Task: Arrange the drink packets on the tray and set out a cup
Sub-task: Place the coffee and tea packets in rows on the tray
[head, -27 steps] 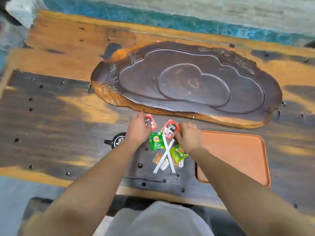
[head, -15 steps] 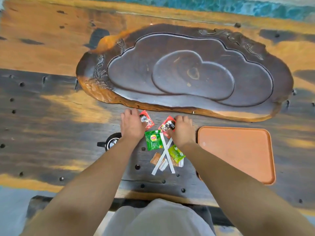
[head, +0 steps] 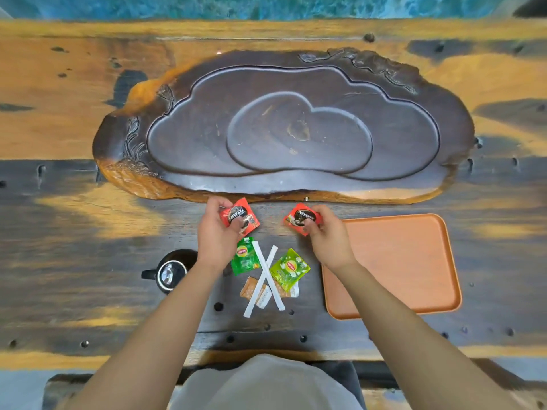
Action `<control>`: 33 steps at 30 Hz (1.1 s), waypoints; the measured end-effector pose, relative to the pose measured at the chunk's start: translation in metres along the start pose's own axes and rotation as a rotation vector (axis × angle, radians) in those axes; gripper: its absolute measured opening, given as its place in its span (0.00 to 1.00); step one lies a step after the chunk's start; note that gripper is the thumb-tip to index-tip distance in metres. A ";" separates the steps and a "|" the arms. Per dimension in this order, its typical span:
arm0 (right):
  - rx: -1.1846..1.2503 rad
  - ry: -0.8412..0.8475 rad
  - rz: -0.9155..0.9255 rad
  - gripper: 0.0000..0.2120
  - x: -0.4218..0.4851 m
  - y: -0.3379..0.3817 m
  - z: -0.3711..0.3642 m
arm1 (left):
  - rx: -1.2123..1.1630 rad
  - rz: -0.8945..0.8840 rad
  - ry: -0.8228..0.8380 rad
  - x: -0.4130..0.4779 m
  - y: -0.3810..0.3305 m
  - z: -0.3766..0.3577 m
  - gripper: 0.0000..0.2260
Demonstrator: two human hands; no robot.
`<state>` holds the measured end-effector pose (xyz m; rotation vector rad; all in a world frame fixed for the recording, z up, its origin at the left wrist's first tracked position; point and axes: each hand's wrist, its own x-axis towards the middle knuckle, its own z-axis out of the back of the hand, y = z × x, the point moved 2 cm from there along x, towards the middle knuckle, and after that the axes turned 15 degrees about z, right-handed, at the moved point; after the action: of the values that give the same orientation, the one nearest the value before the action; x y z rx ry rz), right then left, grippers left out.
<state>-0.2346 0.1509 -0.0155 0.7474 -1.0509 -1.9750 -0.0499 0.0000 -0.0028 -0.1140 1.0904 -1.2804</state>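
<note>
My left hand (head: 214, 232) pinches a red coffee packet (head: 240, 218) just above the table. Another red coffee packet (head: 301, 218) is gripped in my right hand (head: 325, 236), left of the orange tray (head: 393, 264). Between my wrists lie a dark green tea packet (head: 244, 260), a light green tea packet (head: 289, 268), two crossed white stick packets (head: 265, 276) and small orange-and-white sachets (head: 251, 290). A black cup (head: 169, 273) stands left of my left forearm, handle to the left. Nothing lies on the tray.
A large dark carved wooden tea board (head: 281, 128) fills the table's middle beyond my hands. The wooden table (head: 74, 217) has bolt holes along the near edge. My lap shows at the bottom.
Both hands have lifted a red coffee packet each off the pile and drawn apart. The camera has tilted down, so the view is more overhead.
</note>
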 end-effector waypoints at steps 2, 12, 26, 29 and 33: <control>0.072 -0.060 -0.026 0.07 -0.010 -0.008 0.028 | -0.030 -0.010 0.070 -0.016 -0.007 -0.020 0.14; -0.083 0.086 -0.166 0.20 -0.038 -0.078 0.131 | 0.198 -0.132 0.399 -0.077 -0.037 -0.150 0.15; -0.555 0.072 0.088 0.17 -0.037 -0.101 0.121 | 0.664 -0.538 0.083 -0.075 -0.034 -0.189 0.16; -0.600 0.113 0.148 0.16 -0.048 -0.102 0.118 | 0.697 -0.625 0.133 -0.080 -0.025 -0.188 0.16; -0.609 0.184 0.167 0.23 -0.055 -0.105 0.111 | 0.767 -0.685 0.162 -0.084 -0.015 -0.190 0.20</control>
<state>-0.3268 0.2816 -0.0440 0.4714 -0.3497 -1.8891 -0.1843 0.1535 -0.0451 0.2199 0.6313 -2.2813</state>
